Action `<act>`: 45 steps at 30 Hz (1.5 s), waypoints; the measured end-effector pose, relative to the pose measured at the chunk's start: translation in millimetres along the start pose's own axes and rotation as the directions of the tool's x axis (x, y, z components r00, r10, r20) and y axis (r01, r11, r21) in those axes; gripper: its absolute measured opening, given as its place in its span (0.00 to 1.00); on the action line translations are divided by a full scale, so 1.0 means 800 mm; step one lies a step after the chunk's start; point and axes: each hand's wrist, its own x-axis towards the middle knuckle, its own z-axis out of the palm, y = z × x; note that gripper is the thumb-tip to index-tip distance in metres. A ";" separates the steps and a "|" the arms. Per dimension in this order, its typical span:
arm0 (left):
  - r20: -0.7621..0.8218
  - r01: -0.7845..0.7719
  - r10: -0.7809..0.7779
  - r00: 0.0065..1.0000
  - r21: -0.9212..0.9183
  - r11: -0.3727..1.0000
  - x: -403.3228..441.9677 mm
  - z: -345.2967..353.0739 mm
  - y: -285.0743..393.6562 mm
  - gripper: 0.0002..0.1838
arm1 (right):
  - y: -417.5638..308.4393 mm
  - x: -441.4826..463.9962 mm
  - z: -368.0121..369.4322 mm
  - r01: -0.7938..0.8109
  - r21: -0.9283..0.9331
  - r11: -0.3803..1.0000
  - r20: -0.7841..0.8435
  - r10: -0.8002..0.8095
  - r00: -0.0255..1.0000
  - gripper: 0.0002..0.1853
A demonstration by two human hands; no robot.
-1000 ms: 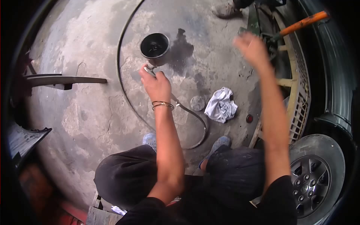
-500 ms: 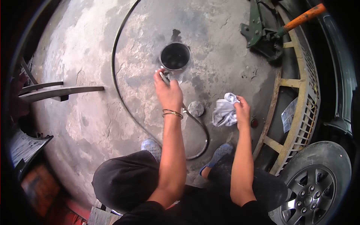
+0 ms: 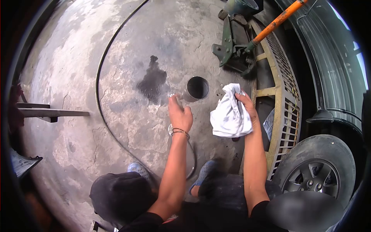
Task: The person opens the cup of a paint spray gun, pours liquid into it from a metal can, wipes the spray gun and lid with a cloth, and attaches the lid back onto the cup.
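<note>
Apparently gripping mostly hidden grey tool (image 3: 179, 101) in curled left fingers (image 3: 173, 103), probably to steady dark cup (image 3: 198, 89) just right of same fingers, mouth-up presumably against spilling. Pinching white cloth (image 3: 231, 118) by top in right fingers (image 3: 243, 99), presumably for loose hang leftward and below.

We see a cracked grey floor (image 3: 77, 154), paler at upper left, with a dark stain (image 3: 153, 80) near the middle.
</note>
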 end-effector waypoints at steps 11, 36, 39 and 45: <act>0.048 -0.020 0.019 0.999 0.026 0.999 -0.029 0.002 0.015 0.30 | -0.052 -0.043 0.167 0.399 -0.811 -0.429 0.572 -0.434 0.696 0.14; -0.022 0.030 -0.030 0.999 -0.007 1.000 0.029 -0.023 0.055 0.30 | -0.043 -0.011 0.204 0.566 -0.761 0.316 0.281 -0.627 0.727 0.17; 0.108 0.018 -0.017 0.994 -0.011 1.000 0.040 -0.045 0.097 0.30 | 0.019 0.005 0.185 0.544 -0.681 0.490 0.013 -0.734 0.679 0.18; 0.241 0.052 -0.013 0.970 -0.155 0.987 0.030 -0.059 0.109 0.25 | 0.054 0.044 0.209 0.745 -0.326 0.583 0.008 -0.786 0.618 0.19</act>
